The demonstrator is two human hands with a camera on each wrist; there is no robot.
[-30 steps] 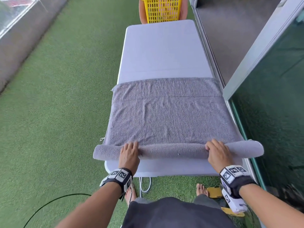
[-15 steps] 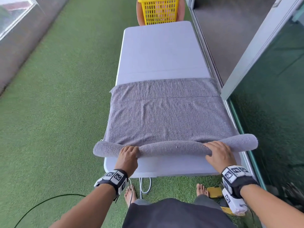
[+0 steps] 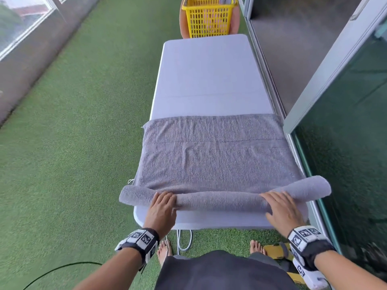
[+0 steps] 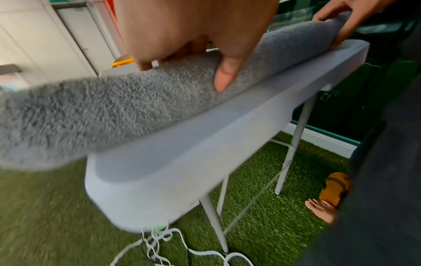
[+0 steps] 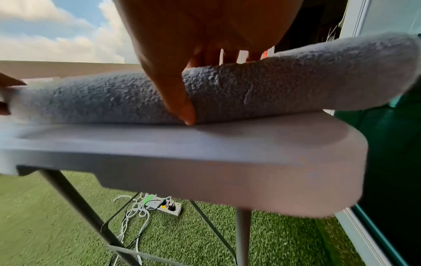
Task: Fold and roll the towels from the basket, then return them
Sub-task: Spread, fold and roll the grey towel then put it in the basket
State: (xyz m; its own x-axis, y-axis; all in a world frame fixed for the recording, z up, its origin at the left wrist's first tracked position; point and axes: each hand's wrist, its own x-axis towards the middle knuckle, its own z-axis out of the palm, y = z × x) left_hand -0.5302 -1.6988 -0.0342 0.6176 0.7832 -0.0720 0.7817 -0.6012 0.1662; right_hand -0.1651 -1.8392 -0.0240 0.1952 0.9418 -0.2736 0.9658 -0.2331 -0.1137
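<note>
A grey towel (image 3: 217,155) lies spread across the near half of the white folding table (image 3: 209,76). Its near edge is wound into a roll (image 3: 219,200) that overhangs the table on both sides. My left hand (image 3: 163,208) grips the roll near its left end, fingers curled over the top and thumb (image 4: 224,75) on the near side. My right hand (image 3: 282,208) holds it near the right end, fingers spread over the top, thumb (image 5: 180,100) down the near side. The yellow basket (image 3: 209,19) stands on a chair beyond the table's far end.
A glass door with a metal frame (image 3: 335,65) runs close along the table's right side. Artificial grass covers the floor on the left. Under the table lie white cables (image 3: 184,239) and a power strip (image 5: 168,208). A yellow sandal (image 3: 276,251) lies by my right foot.
Both hands have pushed the roll a little farther from the table's near edge, and it has taken up more towel. More of the basket shows at the top of the head view.
</note>
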